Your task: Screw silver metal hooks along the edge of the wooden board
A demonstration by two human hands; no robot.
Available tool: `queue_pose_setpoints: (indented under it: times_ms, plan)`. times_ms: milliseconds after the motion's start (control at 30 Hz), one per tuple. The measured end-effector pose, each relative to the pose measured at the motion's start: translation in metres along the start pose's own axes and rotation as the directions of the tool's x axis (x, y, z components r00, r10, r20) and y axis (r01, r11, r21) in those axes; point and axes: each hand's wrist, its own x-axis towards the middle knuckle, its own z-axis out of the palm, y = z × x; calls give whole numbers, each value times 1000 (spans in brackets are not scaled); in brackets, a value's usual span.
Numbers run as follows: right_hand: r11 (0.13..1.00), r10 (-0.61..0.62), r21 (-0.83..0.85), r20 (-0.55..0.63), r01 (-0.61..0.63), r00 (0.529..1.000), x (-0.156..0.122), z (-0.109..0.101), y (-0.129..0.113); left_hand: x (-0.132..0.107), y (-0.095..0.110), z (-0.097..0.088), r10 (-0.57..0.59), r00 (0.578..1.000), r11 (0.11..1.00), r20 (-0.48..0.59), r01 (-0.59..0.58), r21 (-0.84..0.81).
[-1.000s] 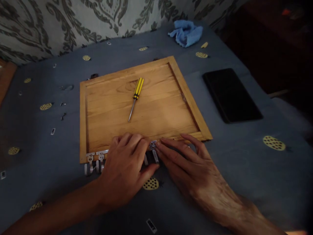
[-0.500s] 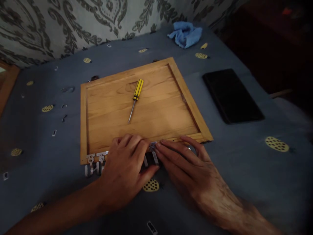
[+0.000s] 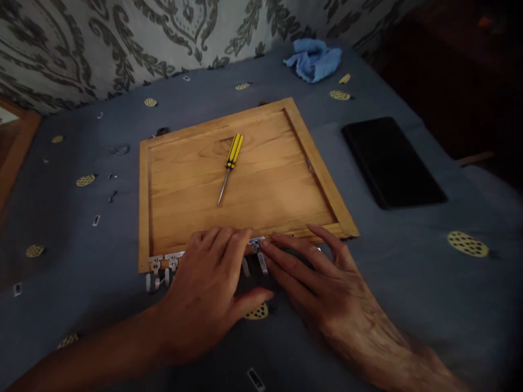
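A row of metal hooks on small plates (image 3: 173, 262), a hook rack, lies along the near edge of a framed wooden panel (image 3: 245, 190). Curled over its middle, my left hand (image 3: 208, 288) hides several hooks, its thumb held apart. My right hand (image 3: 318, 288) presses its fingertips beside a hook plate (image 3: 256, 244) further right; its thumb is hidden, and one finger is raised near the panel's front right corner. On the panel rests a screwdriver (image 3: 231, 163) with a yellow and black handle, its tip toward me.
A black phone or tablet (image 3: 394, 163) lies to the right. A crumpled blue cloth (image 3: 314, 60) sits at the back. Small metal bits (image 3: 113, 196) are scattered left of the panel on the blue patterned cloth (image 3: 102, 239). A wooden frame edge (image 3: 20, 147) stands far left.
My left thumb has swung away from the hooks, toward me and to the right. My right hand keeps its place on the rack. The view has shifted slightly.
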Motion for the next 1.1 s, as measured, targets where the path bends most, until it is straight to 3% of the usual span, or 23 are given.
queue_pose_setpoints:
  times_ms: [167, 400, 700, 1100]
  plan:
    - [1000, -8, -13, -12, 8, 1000, 1, 2, 1, 0, -5, -12, -50, 998, 999, -37, 50, 2]
    - [1000, -11, -1, 10, 11, 1000, 0, 1, 1, 4, -1, -2, -44, 997, 999, 63, 44, -1]
    - [1000, -8, 14, -13, 8, 1000, 1, 1, 1, 8, 2, 4, -13, 999, 998, 31, 11, 68]
    - [999, -33, -24, 37, 34, 999, 0, 2, 3, 11, 1, 5, -28, 999, 1000, 42, 29, -12]
